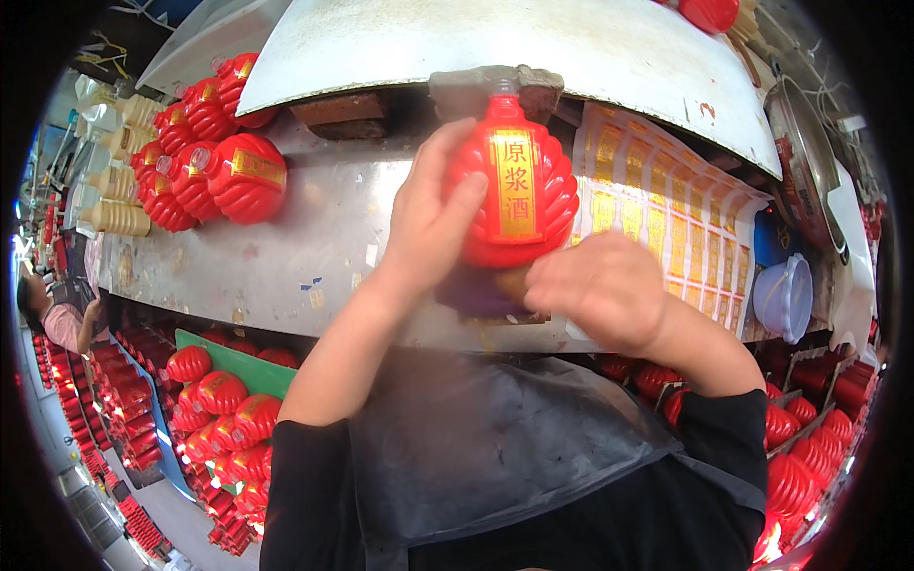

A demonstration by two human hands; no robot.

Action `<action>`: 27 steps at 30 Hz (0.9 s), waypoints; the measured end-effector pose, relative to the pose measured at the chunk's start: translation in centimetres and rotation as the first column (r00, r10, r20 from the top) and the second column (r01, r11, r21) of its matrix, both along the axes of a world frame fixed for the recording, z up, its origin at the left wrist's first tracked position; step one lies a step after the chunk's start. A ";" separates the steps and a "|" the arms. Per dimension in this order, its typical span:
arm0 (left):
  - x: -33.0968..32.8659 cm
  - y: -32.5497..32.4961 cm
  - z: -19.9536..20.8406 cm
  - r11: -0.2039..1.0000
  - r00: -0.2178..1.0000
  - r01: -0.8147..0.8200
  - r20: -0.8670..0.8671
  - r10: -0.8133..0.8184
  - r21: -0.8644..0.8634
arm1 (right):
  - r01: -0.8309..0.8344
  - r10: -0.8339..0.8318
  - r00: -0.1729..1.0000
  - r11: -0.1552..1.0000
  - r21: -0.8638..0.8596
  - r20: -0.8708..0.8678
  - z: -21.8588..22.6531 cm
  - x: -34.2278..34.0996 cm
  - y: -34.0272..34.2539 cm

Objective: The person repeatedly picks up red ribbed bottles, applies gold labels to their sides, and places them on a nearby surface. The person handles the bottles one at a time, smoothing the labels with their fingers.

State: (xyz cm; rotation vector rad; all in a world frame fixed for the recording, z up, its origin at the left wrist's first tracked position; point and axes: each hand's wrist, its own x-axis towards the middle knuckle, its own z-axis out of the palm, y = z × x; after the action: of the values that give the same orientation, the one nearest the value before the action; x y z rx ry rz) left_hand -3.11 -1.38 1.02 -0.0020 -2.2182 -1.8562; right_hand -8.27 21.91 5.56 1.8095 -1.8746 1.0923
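A red ribbed bottle (557, 190) with a gold label on its front stands or is held upright over the metal worktop, neck pointing away from me. My left hand (438, 205) grips its left side, with the thumb on the front beside the label. Blurred by motion, my right hand (605, 290) is just off the lower right of the bottle, its fingers curled in. Whatever those fingers hold, if anything, cannot be made out. Partly under my right forearm and hand lies a sheet of gold labels (657, 209), right of the bottle.
More red bottles (246, 181) stand on the worktop (314, 243) at the left, beside beige jugs (119, 217). A white panel (457, 43) overhangs the far side. A pale blue bucket (784, 297) sits at the right. Red bottles (224, 392) fill the space below left; a person (71, 309) is farther off.
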 end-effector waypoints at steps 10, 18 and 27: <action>-3.0 -0.7 2.0 0.999 0.992 0.018 0.129 -0.011 -0.050 | 0.124 -0.178 0.865 0.982 0.142 0.468 1.5 0.1 -0.6; -3.4 -0.1 4.0 0.973 0.964 0.048 0.245 -0.105 0.225 | 0.283 -0.428 0.347 0.896 0.342 0.834 1.3 -3.7 -0.9; -0.6 1.0 4.4 0.921 0.986 0.129 0.053 -0.160 0.368 | 0.219 -0.368 0.364 0.927 0.305 0.856 2.1 -2.3 -1.9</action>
State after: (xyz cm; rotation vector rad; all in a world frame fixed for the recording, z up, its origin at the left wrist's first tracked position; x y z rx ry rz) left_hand -3.66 -0.36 5.41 -0.0233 -1.9332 -2.3647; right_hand -10.56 20.04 7.63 0.7583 -2.7521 2.0894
